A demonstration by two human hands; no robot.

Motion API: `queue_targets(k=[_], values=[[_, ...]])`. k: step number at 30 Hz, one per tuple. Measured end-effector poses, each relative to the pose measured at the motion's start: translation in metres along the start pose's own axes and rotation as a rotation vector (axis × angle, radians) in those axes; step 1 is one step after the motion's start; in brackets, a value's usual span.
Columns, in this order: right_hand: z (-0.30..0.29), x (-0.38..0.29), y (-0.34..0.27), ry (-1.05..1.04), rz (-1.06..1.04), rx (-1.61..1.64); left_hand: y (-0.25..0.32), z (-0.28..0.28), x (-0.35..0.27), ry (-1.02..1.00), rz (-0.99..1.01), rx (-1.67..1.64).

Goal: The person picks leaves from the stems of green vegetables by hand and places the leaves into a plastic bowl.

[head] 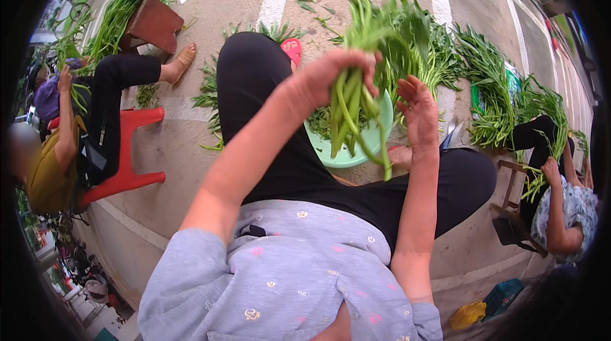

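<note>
My left hand (336, 71) grips a bunch of long-stemmed leafy greens, apparently water spinach (353, 111), with the cut stem ends hanging toward me and the blurred leaves pointing away. To the right of the bunch, my right hand (420, 107) is raised with its fingers apart and holds nothing. Below the stems, between my knees, sits a pale green plastic basin (341, 162) with loose leaves (321, 123) in it; the bunch hides part of it. A heap of the same greens (441, 52) lies on the ground just beyond my right hand.
More greens (491, 88) lie farther right, beside a seated person (563, 217) handling stems. At left, another person (57, 159) sits on a red plastic stool (138, 145), near a reddish-brown stool (155, 26) and piled greens (126, 11). Loose leaves (207, 88) lie beside my left knee.
</note>
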State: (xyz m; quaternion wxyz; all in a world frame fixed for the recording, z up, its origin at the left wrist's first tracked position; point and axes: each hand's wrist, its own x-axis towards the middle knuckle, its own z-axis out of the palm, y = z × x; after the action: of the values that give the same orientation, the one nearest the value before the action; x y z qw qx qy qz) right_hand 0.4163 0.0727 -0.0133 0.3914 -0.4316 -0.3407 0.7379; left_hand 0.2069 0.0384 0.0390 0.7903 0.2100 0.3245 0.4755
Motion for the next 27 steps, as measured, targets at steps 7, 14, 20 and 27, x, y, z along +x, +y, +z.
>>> queue_targets(k=[7, 14, 20, 27], values=[[-0.011, 0.002, 0.012, 0.093, 0.029, 0.005, 0.18, -0.059, -0.05, -0.316, 0.269, -0.286], [-0.01, 0.002, 0.017, 0.052, 0.064, -0.011, 0.249, -0.16, -0.177, 0.3, 0.517, 0.304], [-0.017, -0.002, 0.022, 0.07, 0.102, -0.08, 0.187, -0.234, -0.235, 0.54, 0.307, 0.113], [-0.015, -0.005, 0.025, 0.072, 0.13, -0.116, 0.116, -0.283, -0.248, 0.936, 0.239, 0.041]])
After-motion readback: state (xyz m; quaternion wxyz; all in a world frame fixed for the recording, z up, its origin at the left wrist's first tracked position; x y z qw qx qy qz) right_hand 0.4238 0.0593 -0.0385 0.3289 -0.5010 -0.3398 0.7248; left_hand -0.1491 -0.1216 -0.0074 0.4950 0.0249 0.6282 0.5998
